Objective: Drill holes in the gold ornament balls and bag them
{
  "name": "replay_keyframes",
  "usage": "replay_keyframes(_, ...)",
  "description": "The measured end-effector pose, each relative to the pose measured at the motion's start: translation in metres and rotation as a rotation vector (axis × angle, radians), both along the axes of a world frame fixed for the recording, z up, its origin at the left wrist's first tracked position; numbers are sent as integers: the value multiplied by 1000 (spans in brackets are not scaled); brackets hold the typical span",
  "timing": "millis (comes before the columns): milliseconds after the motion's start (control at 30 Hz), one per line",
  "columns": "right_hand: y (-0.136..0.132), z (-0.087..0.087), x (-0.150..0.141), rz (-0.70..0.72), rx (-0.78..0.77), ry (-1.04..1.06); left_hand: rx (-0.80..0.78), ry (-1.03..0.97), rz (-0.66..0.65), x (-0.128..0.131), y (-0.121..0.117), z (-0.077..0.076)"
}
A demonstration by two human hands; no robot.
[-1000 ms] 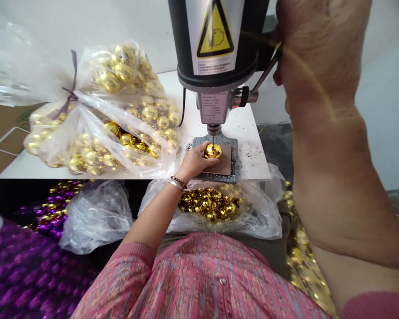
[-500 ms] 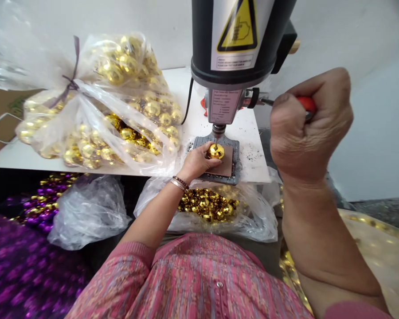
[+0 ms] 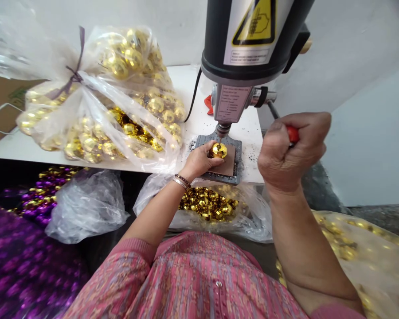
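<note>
My left hand (image 3: 201, 161) grips a shiny gold faceted ball (image 3: 218, 150) between thumb and fingers. The ball rests on a brown board (image 3: 226, 167) on the grey base (image 3: 238, 153) of a bench drill press (image 3: 246, 53). Above it, the drill bit (image 3: 220, 141) comes down to the ball's top; whether it has entered cannot be made out. On the right, my right hand (image 3: 294, 153) is closed around the red knob (image 3: 293, 134) of the drill's feed lever (image 3: 273, 110).
A tied clear bag of gold balls (image 3: 154, 104) covers the table's left side. Below the table edge, an open plastic bag holds more gold balls (image 3: 208, 204). A crumpled plastic bag (image 3: 88, 208) and purple shiny material (image 3: 26, 266) lie at left. Dark shavings surround the base.
My right hand has pulled the lever down and toward me. My left hand still holds the ball under the drill. The view has shifted slightly.
</note>
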State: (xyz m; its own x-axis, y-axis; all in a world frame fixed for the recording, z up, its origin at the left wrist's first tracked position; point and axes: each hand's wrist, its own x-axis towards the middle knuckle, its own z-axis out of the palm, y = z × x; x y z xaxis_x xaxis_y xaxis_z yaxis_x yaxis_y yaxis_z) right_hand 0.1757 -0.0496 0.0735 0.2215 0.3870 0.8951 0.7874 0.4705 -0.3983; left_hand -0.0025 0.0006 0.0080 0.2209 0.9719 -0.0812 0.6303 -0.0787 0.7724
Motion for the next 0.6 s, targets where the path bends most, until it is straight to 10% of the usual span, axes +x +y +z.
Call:
replay_keyframes(433,8,-29,-4,58,104,46,-23,-55,-45,-2,-2,-4)
replay_keyframes(600,18,9,-1,19,136,84,-17,-108,-20,1,-1,-6)
